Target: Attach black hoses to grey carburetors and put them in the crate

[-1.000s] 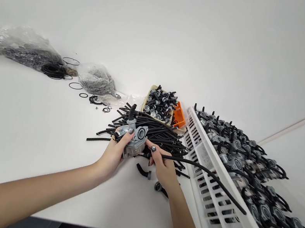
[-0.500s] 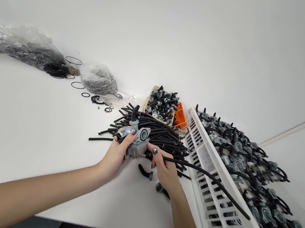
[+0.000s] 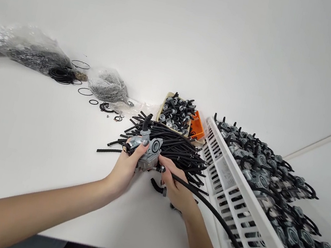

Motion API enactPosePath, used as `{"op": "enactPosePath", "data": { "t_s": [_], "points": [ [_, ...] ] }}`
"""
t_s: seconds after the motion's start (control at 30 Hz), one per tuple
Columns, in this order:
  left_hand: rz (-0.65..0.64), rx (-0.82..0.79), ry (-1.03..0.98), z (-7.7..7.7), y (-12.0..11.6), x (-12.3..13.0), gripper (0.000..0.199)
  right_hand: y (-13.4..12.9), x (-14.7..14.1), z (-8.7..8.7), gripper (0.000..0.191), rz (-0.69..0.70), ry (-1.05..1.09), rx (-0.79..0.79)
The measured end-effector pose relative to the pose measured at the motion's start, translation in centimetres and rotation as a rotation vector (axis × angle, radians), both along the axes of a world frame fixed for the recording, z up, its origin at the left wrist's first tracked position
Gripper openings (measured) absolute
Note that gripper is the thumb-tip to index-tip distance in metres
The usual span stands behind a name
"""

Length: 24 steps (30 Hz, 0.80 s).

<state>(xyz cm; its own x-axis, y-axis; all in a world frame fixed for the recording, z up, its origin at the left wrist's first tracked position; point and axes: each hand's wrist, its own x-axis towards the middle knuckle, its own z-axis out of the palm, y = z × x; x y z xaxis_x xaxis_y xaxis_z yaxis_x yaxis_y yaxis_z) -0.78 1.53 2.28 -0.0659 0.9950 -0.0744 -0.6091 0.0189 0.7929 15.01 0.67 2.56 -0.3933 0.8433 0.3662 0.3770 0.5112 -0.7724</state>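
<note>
Left hand (image 3: 128, 164) is holding a carburetor-like metal body (image 3: 149, 155), thumb lying over its front, the other fingers wrapped behind and mostly hidden. Right hand (image 3: 178, 188) is pinching a black hose (image 3: 216, 216) near one end, thumb and fingers closed on it, right beside the body's lower side. Whether the hose end is sitting on a spout there: cannot tell, the fingertips are covering it.

Body is resting between the two hands, with a pile of black hoses (image 3: 177, 147) lying just beyond them.

Risks, as judged. Hose tail is curving away past the right wrist, across the side of a white crate (image 3: 231, 169); its springiness could be twisting the gripped end out of line, so a push might buckle the rubber or leave it only partly on. Tail might also be catching in the crate's slots, were the right arm to swing. Left thumb is bearing on smooth-looking metal; a hard shove from the right could be rolling the body in the palm, or knocking the elbow tube (image 3: 147, 123) standing on top. A loose elbow piece (image 3: 157, 186) is lying just below the right hand, where a dropping wrist could be sweeping it aside.
</note>
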Motion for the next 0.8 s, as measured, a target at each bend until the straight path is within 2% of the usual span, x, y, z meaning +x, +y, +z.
{"op": "enactPosePath", "data": {
  "t_s": [0.13,0.37,0.57,0.7,0.8],
  "points": [
    [0.003,-0.002,-0.016,0.0,-0.1,0.0,0.046,0.0,-0.1,0.0,0.039,0.024,-0.006,0.021],
    [-0.018,0.011,-0.005,0.3,-0.5,0.0,0.044,0.3,-0.1,-0.2,0.038,-0.046,-0.026,-0.03],
    [0.03,0.05,0.009,0.2,-0.4,0.0,0.042,0.0,-0.9,-0.1,0.035,0.06,-0.053,0.146],
    [-0.007,0.043,0.043,0.4,-0.8,0.0,0.041,0.2,-0.9,-0.3,0.037,-0.041,-0.031,0.047],
    [-0.007,0.08,0.058,0.7,-1.0,-0.2,0.042,0.3,-0.8,-0.4,0.041,-0.067,-0.01,-0.015]
  ]
}}
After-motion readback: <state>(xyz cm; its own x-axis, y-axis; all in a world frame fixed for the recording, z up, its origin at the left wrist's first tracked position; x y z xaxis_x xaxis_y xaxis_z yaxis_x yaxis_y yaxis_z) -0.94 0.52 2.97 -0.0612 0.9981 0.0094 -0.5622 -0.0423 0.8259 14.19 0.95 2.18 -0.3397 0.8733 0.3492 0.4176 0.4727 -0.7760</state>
